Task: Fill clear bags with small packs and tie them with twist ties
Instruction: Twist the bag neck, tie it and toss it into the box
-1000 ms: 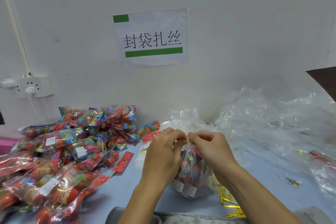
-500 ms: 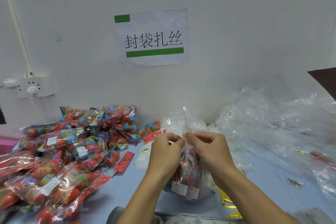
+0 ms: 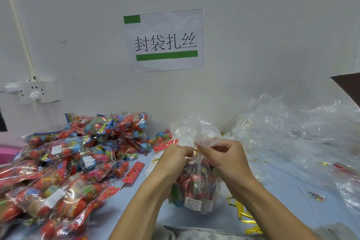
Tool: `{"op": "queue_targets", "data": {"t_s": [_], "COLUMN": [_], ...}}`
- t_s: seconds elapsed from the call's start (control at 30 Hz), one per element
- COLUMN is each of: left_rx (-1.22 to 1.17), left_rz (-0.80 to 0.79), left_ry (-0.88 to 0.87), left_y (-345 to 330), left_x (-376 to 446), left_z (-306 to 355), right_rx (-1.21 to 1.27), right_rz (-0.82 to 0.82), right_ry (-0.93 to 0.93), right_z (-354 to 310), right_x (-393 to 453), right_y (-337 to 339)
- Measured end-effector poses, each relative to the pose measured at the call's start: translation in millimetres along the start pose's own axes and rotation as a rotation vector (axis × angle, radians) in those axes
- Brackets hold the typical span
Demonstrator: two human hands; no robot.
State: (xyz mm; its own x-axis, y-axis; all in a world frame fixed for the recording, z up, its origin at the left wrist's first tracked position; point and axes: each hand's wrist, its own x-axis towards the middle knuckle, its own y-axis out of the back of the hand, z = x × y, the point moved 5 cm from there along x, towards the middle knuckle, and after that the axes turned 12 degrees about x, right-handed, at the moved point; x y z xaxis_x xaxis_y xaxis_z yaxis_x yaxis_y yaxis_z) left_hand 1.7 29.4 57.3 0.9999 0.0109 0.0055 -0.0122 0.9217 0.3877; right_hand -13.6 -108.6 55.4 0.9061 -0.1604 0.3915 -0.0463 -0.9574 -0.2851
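Both hands pinch the gold twist tie point(image 3: 194, 150) at the neck of the filled clear bag point(image 3: 194, 187) — left hand point(image 3: 173, 157), right hand point(image 3: 224, 154). Since a second ago the bag's top has bunched tighter above the fingers — closure looks nearly finished, centre of the surface point(image 3: 148, 216).

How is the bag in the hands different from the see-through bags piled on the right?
The held bag is stuffed with colourful packs; the pile of clear bags looks empty. The held bag stands upright with its neck gathered, where both hands pinch a gold twist tie; the pile lies loose and crumpled. Both are clear plastic.
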Motion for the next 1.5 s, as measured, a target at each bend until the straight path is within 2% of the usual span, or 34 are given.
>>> {"op": "queue_targets", "data": {"t_s": [0.07, 0.23, 0.33, 0.5, 0.6, 1.07, 1.27, 1.5], "left_rx": [-0.001, 0.054, 0.047, 0.112, 0.159, 0.580, 0.539, 0.563], "left_rz": [0.022, 0.161, 0.234, 0.218, 0.207, 0.372, 0.369, 0.413], "left_ry": [-0.044, -0.306, -0.394, -0.523, -0.562, -0.764, -0.840, -0.905], "left_y": [2.6, 9.2, 11.4, 9.2, 6.9, -4.1, -5.3, -2.9], "left_x": [0.3, -9.3, -14.9, -19.1, -20.1, -24.2, -27.3, -28.1], "left_z": [1.9, 13.7, 18.2, 23.3, 24.4, 26.8, 27.9, 28.7], "right_rx": [0.025, 0.103, 0.110, 0.110, 0.108, 0.044, 0.047, 0.035], "right_rz": [0.013, 0.077, 0.111, 0.122, 0.109, 0.121, 0.181, 0.163], "right_ry": [-0.030, -0.103, -0.111, -0.097, -0.087, -0.069, -0.073, -0.068], "right_z": [1.0, 4.2, 5.4, 4.3, 3.6, 4.9, 7.1, 7.3], "right_x": [-0.2, 2.1, 3.2, 3.7, 2.8, 0.3, 1.9, 2.9], "right_y": [0.7, 4.6, 8.1, 8.6, 8.0, 4.6, 8.1, 8.1]}}
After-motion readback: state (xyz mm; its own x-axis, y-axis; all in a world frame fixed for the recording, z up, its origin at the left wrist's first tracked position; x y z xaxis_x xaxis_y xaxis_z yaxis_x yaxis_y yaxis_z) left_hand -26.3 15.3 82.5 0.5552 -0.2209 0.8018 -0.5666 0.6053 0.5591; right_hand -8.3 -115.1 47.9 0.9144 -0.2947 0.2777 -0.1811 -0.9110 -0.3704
